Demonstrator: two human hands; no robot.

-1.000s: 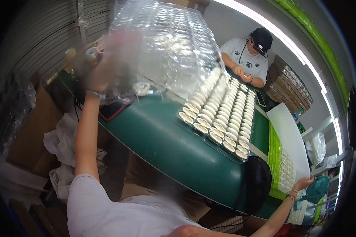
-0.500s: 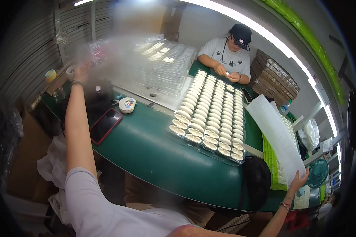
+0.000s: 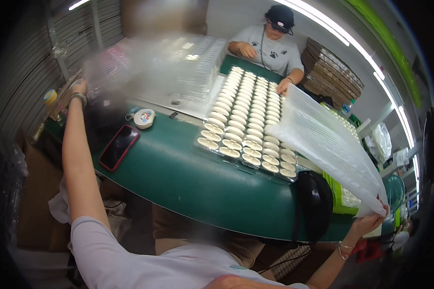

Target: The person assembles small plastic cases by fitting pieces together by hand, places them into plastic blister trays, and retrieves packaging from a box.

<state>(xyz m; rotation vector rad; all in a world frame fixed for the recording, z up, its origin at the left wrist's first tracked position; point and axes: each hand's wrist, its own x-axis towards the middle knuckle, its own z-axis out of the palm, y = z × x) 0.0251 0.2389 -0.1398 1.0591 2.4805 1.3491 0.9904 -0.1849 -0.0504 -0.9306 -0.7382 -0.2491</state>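
My right hand pinches the near end of a long, white, translucent plastic sheet. From that hand the sheet slants up and left, its far end over the right side of a clear tray. Rows of cream-white oval cases fill the tray, and the nearest ones stand open. My left arm reaches far left, where my left hand is beside pinkish clear plastic packaging; its fingers are too blurred to make out. A co-worker's hand is at the tray's far right corner.
A phone and a round white case lie on the green table. Behind them rises a stack of clear trays, partly hazed. A black bag hangs at the near right edge, beside a green fan.
The sheet has swung from beside the tray to partly over its right cases. My left hand has left the white cup-like thing. The co-worker's hands have parted, one reaching to the tray corner.
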